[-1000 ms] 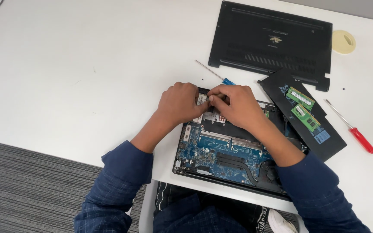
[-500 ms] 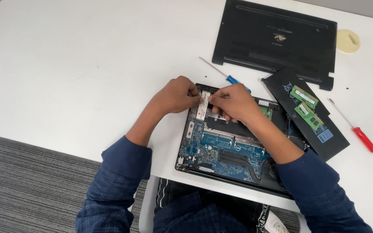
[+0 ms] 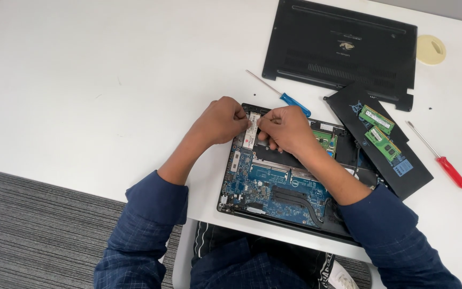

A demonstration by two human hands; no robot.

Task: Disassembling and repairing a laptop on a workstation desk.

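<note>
Pinching a small white card [image 3: 252, 130] from both sides, the two hands meet near the middle of the frame. The card is long and thin, with a little red on it, and it sits at the upper left corner of the open laptop [image 3: 274, 187]. The left hand [image 3: 219, 120] is curled tight, with its fingertips closed on the card's left edge. The right hand [image 3: 286, 128] is curled too, with its fingertips closed on the card's right edge. Both hands rest over the laptop's insides.

The laptop lies open on its back at the lower middle of the frame, on a white table [image 3: 81, 80]. You can see its blue circuit board [image 3: 276, 182] and a dark pipe that bends across it.

Just above the right hand lies a screwdriver with a blue handle [image 3: 294, 104]. At the top of the frame is the laptop's black bottom cover [image 3: 343, 48], lying flat. To the right of the laptop is a flat black battery [image 3: 380, 144], and two green memory sticks [image 3: 382, 132] lie on top of it. Farther right is a screwdriver with a red handle [image 3: 452, 172]. A round pale yellow disc [image 3: 431, 50] sits at the upper right, just beside the cover.

The person wears dark blue checked sleeves [image 3: 151, 214].
</note>
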